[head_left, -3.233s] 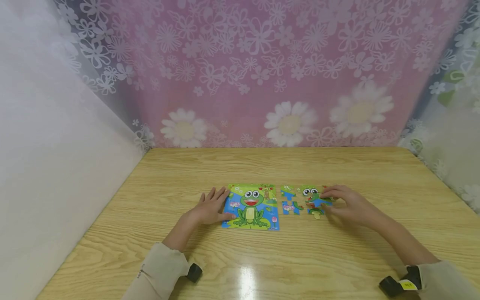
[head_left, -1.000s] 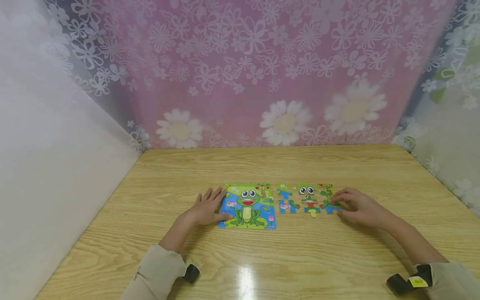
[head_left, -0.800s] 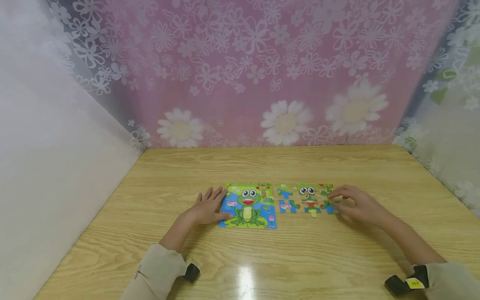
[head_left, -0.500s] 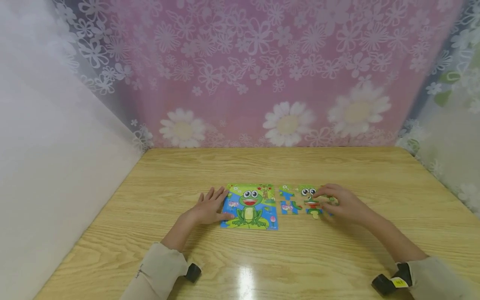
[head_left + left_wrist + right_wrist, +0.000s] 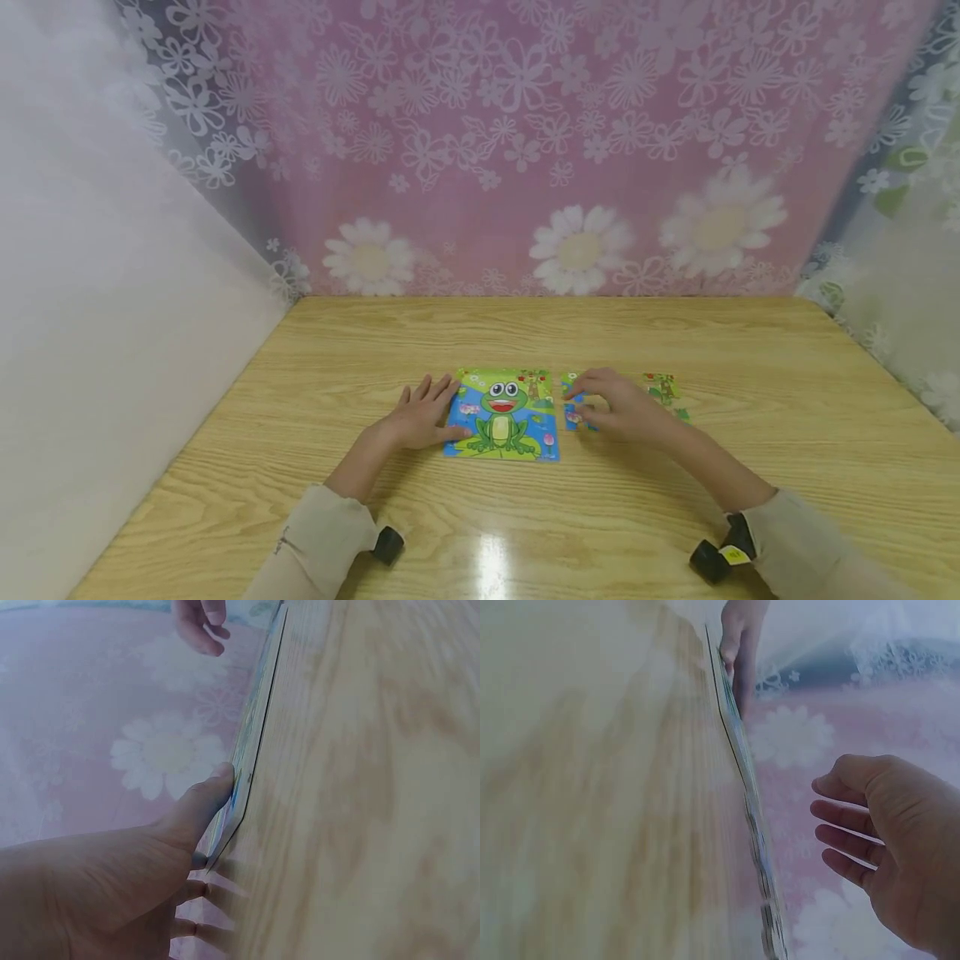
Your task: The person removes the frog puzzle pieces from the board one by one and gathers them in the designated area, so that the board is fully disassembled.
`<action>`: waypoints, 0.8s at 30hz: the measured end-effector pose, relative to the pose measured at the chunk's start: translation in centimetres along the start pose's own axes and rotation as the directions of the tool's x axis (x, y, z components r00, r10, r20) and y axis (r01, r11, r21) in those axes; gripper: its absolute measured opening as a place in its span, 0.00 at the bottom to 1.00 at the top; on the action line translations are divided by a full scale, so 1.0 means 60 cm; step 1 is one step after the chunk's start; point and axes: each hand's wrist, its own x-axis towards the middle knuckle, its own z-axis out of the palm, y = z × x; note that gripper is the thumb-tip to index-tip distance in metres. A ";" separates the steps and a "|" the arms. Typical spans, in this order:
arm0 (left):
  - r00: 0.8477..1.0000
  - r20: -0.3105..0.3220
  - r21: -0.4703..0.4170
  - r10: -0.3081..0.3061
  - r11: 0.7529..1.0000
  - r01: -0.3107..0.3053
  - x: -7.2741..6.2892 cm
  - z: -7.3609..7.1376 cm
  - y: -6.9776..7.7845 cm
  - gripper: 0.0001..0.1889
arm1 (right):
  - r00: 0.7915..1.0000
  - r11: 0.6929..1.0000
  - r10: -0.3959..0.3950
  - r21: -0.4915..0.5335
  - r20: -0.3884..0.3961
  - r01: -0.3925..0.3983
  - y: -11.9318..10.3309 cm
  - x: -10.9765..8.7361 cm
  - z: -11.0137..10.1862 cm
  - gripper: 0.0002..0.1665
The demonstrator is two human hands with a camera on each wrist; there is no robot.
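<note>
A square frog picture board (image 5: 501,417) lies flat on the table, with my left hand (image 5: 416,418) resting spread at its left edge. The thumb lies on the board's face, as the left wrist view also shows on the board (image 5: 247,750). Right of the board are loose jigsaw pieces, among them a tree piece (image 5: 662,387) and a blue piece with a pink flower (image 5: 572,417). Over the left pieces hovers my right hand (image 5: 622,408), hiding the middle ones. In the right wrist view this hand (image 5: 904,832) holds nothing, its fingers loosely bent above the jigsaw pieces (image 5: 759,851).
The wood-grain table (image 5: 375,333) carries the board and pieces near its middle. A pink flowered curtain (image 5: 465,183) hangs behind it, and a white cloth (image 5: 135,292) closes the left side. Each wrist wears a dark device.
Earlier my right hand held a blue jigsaw piece and set it down in the right column. It let go and moved left over the other pieces. My left hand stayed put.
</note>
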 end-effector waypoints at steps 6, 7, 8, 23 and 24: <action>1.000 0.004 0.011 -0.002 1.000 0.002 0.002 0.000 -0.002 0.45 | 0.999 0.999 -0.030 -0.014 0.013 0.030 -0.023 0.029 0.023 0.12; 1.000 0.003 0.013 -0.003 1.000 0.003 0.003 0.000 -0.003 0.45 | 1.000 1.000 -0.026 -0.009 0.016 0.026 -0.028 0.034 0.026 0.12; 1.000 0.004 0.011 -0.004 1.000 0.004 0.003 0.000 -0.003 0.44 | 1.000 1.000 -0.024 -0.009 0.019 0.024 -0.032 0.039 0.030 0.12; 0.996 -0.085 0.003 -0.001 1.000 0.001 0.008 0.000 -0.007 0.28 | 0.998 0.999 -0.017 -0.033 0.064 0.019 -0.100 0.098 0.096 0.12; 0.996 -0.087 -0.008 0.002 1.000 -0.003 0.008 0.000 -0.008 0.29 | 0.997 1.000 -0.011 -0.026 0.071 0.013 -0.104 0.101 0.100 0.12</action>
